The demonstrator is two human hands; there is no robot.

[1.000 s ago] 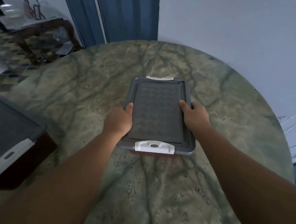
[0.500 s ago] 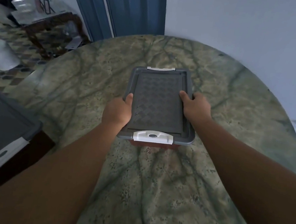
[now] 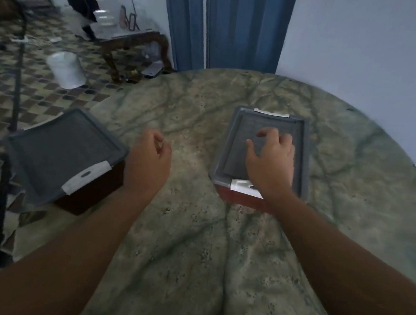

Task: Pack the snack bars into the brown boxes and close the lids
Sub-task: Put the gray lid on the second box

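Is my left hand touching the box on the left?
Apart. The head view shows bare table between the left hand and the left box.

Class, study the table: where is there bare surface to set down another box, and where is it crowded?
Bare marble table lies in the broad near stretch between the forearms, and in the far strip behind both boxes. A narrower gap separates the left box from the right box, but the left hand hangs there. The right hand is over the right box's lid.

A round marble table (image 3: 215, 273) stands by a blue door (image 3: 231, 23); a white bucket (image 3: 66, 69) sits on the tiled floor (image 3: 3, 64).
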